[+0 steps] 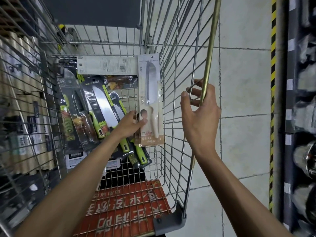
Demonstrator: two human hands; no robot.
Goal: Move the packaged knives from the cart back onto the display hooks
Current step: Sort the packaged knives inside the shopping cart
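Note:
I look down into a wire shopping cart point(171, 117). My left hand point(130, 124) reaches into the basket and pinches the lower edge of a white-handled knife pack point(151, 93), which stands upright against the cart's right wall. Several green-handled knife packs point(102, 113) lie fanned across the basket to its left. A white pack point(107, 65) lies face down at the far end. My right hand point(199, 113) curls round the cart's brass-coloured top rail point(209, 57). No display hooks are visible.
Dark shelving with metal pots point(306, 151) runs along the right behind a yellow-black striped strip point(272, 100). A red printed panel point(126, 204) covers the cart's near end. Stacked goods point(22, 103) stand beyond the cart's left wall. Pale floor tiles point(244, 117) lie between cart and shelving.

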